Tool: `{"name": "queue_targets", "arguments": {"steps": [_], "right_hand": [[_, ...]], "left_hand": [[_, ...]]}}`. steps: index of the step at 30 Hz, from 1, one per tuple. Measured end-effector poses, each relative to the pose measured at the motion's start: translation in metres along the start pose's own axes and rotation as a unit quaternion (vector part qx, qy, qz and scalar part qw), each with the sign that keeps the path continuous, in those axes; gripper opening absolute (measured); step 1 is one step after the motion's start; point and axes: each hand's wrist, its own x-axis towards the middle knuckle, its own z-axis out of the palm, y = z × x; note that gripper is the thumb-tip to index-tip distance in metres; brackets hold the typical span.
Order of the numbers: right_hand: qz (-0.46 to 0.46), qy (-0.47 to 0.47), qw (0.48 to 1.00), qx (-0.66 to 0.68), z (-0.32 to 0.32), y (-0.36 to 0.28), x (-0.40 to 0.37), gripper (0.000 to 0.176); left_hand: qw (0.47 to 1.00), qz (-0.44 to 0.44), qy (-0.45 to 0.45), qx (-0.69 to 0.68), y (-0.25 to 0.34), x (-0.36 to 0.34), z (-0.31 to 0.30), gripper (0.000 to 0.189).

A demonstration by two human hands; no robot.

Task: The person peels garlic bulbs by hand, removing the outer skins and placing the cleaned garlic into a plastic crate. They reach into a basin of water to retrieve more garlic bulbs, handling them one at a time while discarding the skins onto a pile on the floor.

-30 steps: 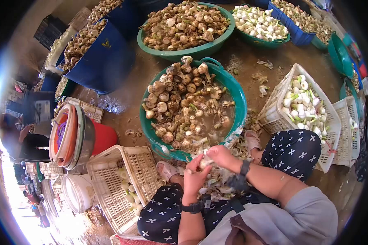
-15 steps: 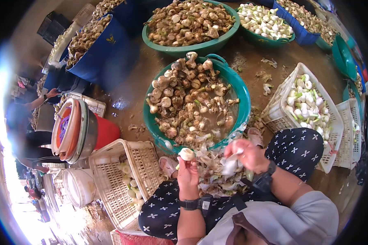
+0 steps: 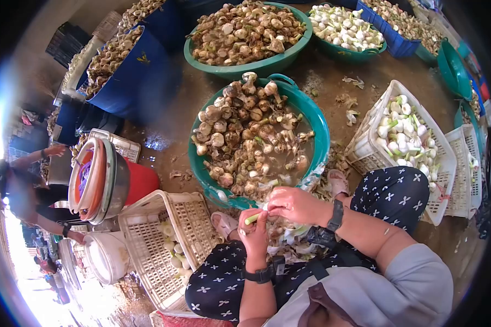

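Observation:
My left hand (image 3: 252, 235) is closed around a garlic bulb, whose green stem (image 3: 252, 219) sticks out to the left past the thumb. My right hand (image 3: 299, 207) meets it from the right, fingertips pinched on the bulb, which is mostly hidden between the hands. Just beyond them is a green tub (image 3: 323, 136) with muddy unpeeled garlic (image 3: 245, 131) in brown water. Peeled-off skins (image 3: 292, 237) lie in a heap below my hands, between the legs.
To the right, a white crate (image 3: 365, 144) holds clean white garlic (image 3: 406, 131). On the left stand another white crate (image 3: 193, 229) with some cleaned bulbs, stacked buckets (image 3: 101, 180) and a white bucket (image 3: 106, 256). Further back is a second tub (image 3: 248, 68) of garlic. A co-worker (image 3: 24, 185) is at far left.
My right hand has come left and down from above the skins to the bulb in my left hand. The stem now points left. The co-worker's arms have moved.

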Motion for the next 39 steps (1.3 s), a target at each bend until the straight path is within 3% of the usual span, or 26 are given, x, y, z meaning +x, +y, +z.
{"name": "queue_targets", "arguments": {"steps": [6,8,9,12,13,15,17,19,20,22,23,24,25,26,27,28,29,30,31,32,33,34,35,37,38,39], "right_hand": [[0.064,-0.079,0.992,0.070,-0.008,0.006,-0.003,0.015],[-0.027,-0.093,0.987,-0.129,-0.001,-0.003,-0.019,0.013],[-0.029,-0.094,0.987,-0.127,0.003,-0.005,-0.029,0.013],[0.000,-0.154,0.965,-0.213,0.001,0.003,-0.058,0.005],[0.000,-0.155,0.965,-0.211,0.001,0.018,-0.070,0.005],[0.125,-0.202,0.912,-0.334,0.003,0.044,-0.083,0.008],[0.136,-0.182,0.918,-0.326,0.009,0.043,-0.084,0.008],[0.221,-0.127,0.965,-0.057,0.009,0.000,-0.044,0.022],[0.222,-0.124,0.965,-0.059,0.018,-0.004,-0.032,0.022],[0.256,-0.135,0.943,0.167,0.032,-0.009,-0.018,0.035],[0.256,-0.132,0.943,0.167,0.030,-0.012,-0.019,0.035],[0.273,-0.157,0.832,0.456,0.026,-0.018,-0.018,0.035],[0.263,-0.173,0.640,0.701,0.024,-0.021,-0.019,0.036],[0.181,-0.184,0.609,0.750,0.023,-0.014,-0.026,0.037],[0.181,-0.189,0.606,0.751,0.021,-0.012,-0.026,0.037],[0.166,-0.268,0.772,0.553,0.015,-0.009,-0.022,0.038],[0.138,-0.323,0.883,0.311,0.007,-0.007,-0.021,0.039],[0.104,-0.342,0.933,-0.045,-0.002,-0.009,-0.026,0.047],[0.108,-0.337,0.934,-0.051,0.009,0.002,-0.031,0.047],[0.147,-0.192,0.970,-0.007,0.030,0.022,-0.038,0.050],[0.180,-0.048,0.982,0.038,0.040,0.034,-0.041,0.053],[0.355,-0.040,0.875,0.327,0.040,0.029,-0.030,0.058],[0.360,-0.041,0.875,0.321,0.040,0.041,-0.033,0.058],[0.429,-0.129,0.667,0.595,0.032,0.060,-0.016,0.070],[0.354,-0.089,0.649,0.668,0.013,0.050,-0.011,0.074],[0.165,-0.193,0.645,0.721,-0.019,0.042,-0.003,0.079]], "left_hand": [[0.999,0.006,-0.034,0.012,0.000,0.001,0.003,0.017],[0.979,-0.184,0.086,-0.022,-0.008,-0.003,0.003,0.029],[0.979,-0.185,0.088,-0.020,-0.004,-0.001,0.001,0.029],[0.897,-0.402,0.144,-0.111,-0.005,0.003,-0.004,0.034],[0.897,-0.403,0.145,-0.110,-0.004,0.004,-0.005,0.034],[0.811,-0.419,0.205,-0.353,0.001,0.011,-0.006,0.031],[0.815,-0.411,0.214,-0.348,0.002,0.012,-0.008,0.027],[0.842,-0.408,0.199,-0.292,-0.003,0.007,-0.009,0.025],[0.857,-0.409,0.199,-0.243,-0.004,0.005,-0.007,0.025],[0.853,-0.405,0.206,-0.257,0.002,0.004,0.003,0.026],[0.848,-0.402,0.218,-0.269,0.004,0.005,0.004,0.027],[0.781,-0.398,0.137,-0.461,-0.029,-0.003,-0.004,0.024],[0.734,-0.457,0.185,-0.466,-0.018,0.004,-0.010,0.019],[0.727,-0.444,0.132,-0.507,-0.034,0.001,-0.027,0.018],[0.716,-0.428,0.079,-0.546,-0.035,0.002,-0.041,0.017],[0.733,-0.446,0.121,-0.500,-0.037,0.005,-0.045,0.017],[0.733,-0.443,0.121,-0.502,-0.038,0.006,-0.042,0.017],[0.800,-0.406,0.188,-0.400,-0.028,0.010,-0.033,0.022],[0.851,-0.359,0.249,-0.292,-0.019,0.012,-0.023,0.027],[0.898,-0.310,0.255,-0.184,-0.012,0.012,-0.013,0.029],[0.961,-0.208,0.129,0.126,-0.067,-0.007,-0.022,0.031],[0.983,-0.129,0.067,0.109,-0.058,-0.009,-0.013,0.034],[0.995,-0.047,0.006,0.090,-0.046,-0.014,-0.005,0.037],[0.996,-0.087,-0.002,0.016,-0.013,-0.007,0.007,0.043],[0.990,-0.122,0.066,-0.017,-0.011,-0.002,0.006,0.044],[0.977,-0.158,0.137,-0.050,-0.010,0.002,0.005,0.046]]}}
